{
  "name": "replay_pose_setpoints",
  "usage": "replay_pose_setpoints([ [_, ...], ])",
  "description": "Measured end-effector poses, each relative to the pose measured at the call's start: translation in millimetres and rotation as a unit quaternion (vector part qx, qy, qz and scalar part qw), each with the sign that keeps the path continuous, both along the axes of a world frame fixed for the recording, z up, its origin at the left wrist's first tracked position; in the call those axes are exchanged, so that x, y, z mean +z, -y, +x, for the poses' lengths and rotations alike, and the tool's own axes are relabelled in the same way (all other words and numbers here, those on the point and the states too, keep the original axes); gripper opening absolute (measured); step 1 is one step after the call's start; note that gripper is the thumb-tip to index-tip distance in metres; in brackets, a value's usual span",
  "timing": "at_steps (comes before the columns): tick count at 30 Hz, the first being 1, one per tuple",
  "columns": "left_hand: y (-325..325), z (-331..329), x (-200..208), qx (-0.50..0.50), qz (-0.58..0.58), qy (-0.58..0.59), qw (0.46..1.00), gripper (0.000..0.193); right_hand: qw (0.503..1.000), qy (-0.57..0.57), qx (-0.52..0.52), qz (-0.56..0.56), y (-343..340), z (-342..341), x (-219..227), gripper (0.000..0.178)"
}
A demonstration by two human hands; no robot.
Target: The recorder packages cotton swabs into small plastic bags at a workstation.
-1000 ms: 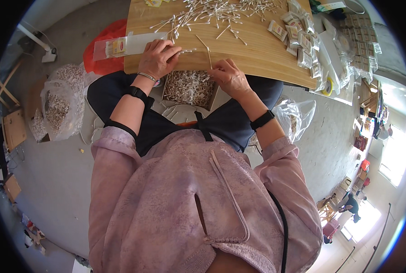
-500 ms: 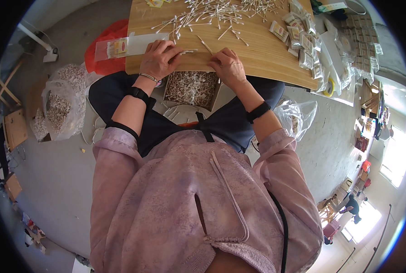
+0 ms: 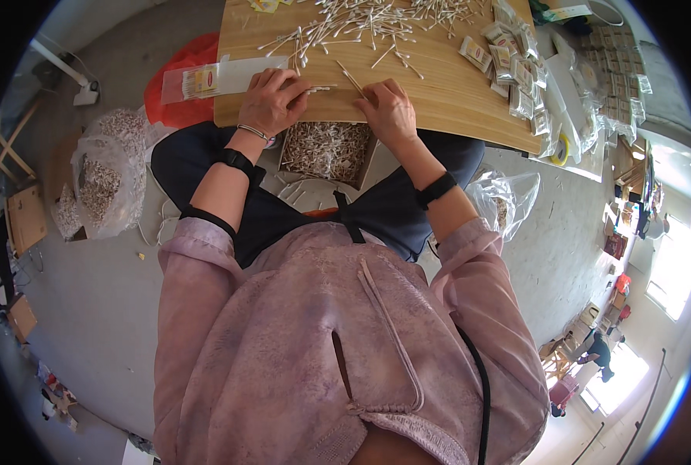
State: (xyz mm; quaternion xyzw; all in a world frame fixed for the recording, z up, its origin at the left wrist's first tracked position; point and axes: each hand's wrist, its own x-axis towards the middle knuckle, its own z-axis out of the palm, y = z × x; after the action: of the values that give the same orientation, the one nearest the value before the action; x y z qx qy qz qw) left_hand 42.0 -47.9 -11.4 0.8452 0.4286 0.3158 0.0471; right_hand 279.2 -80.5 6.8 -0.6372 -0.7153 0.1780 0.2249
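Note:
My left hand [image 3: 271, 102] rests at the near edge of the wooden table with its fingers closed on a few cotton swabs [image 3: 320, 88], whose tips stick out to the right. To its right, my right hand [image 3: 390, 112] has its fingers bent in a pinch at the near end of a single cotton swab [image 3: 348, 75], which slants up and to the left. Beside the left hand lies a clear plastic bag [image 3: 245, 75] with a packet of swabs [image 3: 201, 80] in it. Below the table edge, between my knees, sits an open box [image 3: 326, 151] full of swabs.
Loose cotton swabs [image 3: 369, 27] spread over the far part of the table [image 3: 446, 97]. Filled small packets [image 3: 512, 66] pile up at the right, near a yellow tape roll [image 3: 561, 149]. Plastic sacks of swabs [image 3: 105, 174] stand on the floor at left, by a red bag [image 3: 187, 77].
My right hand has shifted slightly up and its fingertips meet the slanting swab. The left hand stays in place with its swabs.

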Motion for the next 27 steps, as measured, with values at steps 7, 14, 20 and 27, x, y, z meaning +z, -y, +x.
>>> replay_pose_setpoints([
  [7, 2, -1, -3, 0.001, 0.000, -0.003, 1.000, 0.014, 0.999, 0.045, -0.021, -0.001, -17, -15, -5, 0.013],
  [14, 2, 1, -2, 0.009, 0.000, 0.004, 1.000, 0.033, 0.986, 0.130, 0.082, 0.063, -33, -58, -5, 0.008],
  [20, 3, -1, -1, 0.013, -0.014, 0.032, 0.999, 0.037, 0.984, 0.124, 0.104, 0.077, -35, -62, -9, 0.005],
  [27, 2, 1, -6, -0.011, -0.002, 0.005, 1.000, 0.023, 0.987, 0.061, -0.083, 0.122, -47, -26, -26, 0.020],
])
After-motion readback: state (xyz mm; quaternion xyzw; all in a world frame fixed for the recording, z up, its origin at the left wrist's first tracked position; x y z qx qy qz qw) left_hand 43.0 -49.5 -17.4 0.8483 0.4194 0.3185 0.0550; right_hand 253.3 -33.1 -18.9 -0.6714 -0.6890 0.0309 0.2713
